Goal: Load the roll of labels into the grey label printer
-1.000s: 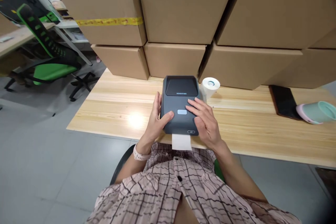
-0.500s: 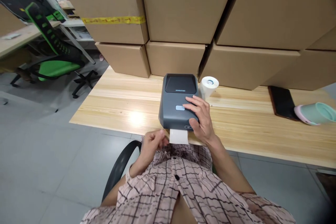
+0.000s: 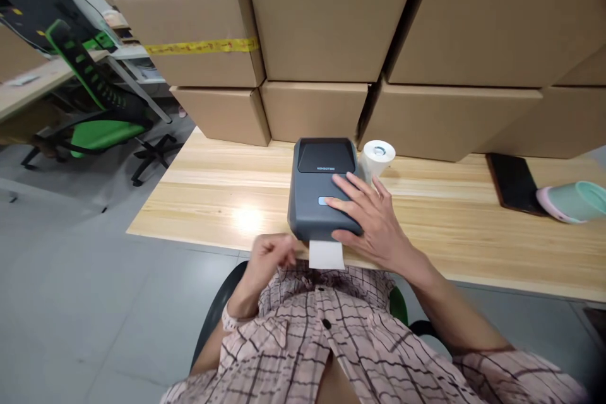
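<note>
A blurred left hand [image 3: 269,259] curls beside a white paper strip [image 3: 326,255], its grip impossible to tell; a right hand [image 3: 370,218] spreads fingers across a rounded, slate-gray printer [image 3: 310,188] with dark window, atop a wooden table [image 3: 435,227]; cardboard boxes [image 3: 312,110] rise behind.

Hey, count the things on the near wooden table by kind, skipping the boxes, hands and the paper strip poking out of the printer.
Label printer: 1
White paper roll: 1
Smartphone: 1
Teal-and-pink cup: 1
Total: 4
</note>
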Demonstrator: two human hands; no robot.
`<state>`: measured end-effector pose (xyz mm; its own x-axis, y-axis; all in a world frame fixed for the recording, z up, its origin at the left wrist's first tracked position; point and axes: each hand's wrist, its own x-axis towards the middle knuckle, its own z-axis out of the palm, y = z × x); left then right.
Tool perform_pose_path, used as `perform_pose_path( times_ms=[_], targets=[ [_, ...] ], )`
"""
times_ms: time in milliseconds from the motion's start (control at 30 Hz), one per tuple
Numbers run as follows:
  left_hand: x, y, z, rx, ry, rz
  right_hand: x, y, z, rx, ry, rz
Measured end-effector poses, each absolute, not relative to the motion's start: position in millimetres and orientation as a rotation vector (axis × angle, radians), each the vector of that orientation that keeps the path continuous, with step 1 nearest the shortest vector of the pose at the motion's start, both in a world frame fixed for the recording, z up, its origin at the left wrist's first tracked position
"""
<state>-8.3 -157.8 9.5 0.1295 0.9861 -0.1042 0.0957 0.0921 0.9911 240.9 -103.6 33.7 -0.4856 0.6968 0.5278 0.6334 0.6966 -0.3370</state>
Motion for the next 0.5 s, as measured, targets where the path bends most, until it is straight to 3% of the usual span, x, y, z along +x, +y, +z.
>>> perform_pose_path(
  times_ms=[100,267,500],
  targets=[
    [-17.5,-150.6,14.6,1.326,1.366,1.409,247.7,-116.8,11.5,-1.135,-1.966,0.282],
    [-5.3,-135.0,24.1,1.632,1.265,1.297,248.7,-128.0,-3.7,-1.203,-1.755,0.495],
    [-6.1,-70.6,40.3,1.664,1.192,1.508,246.1,-82.2,40.3,-1.079,-1.878,0.282]
  ],
)
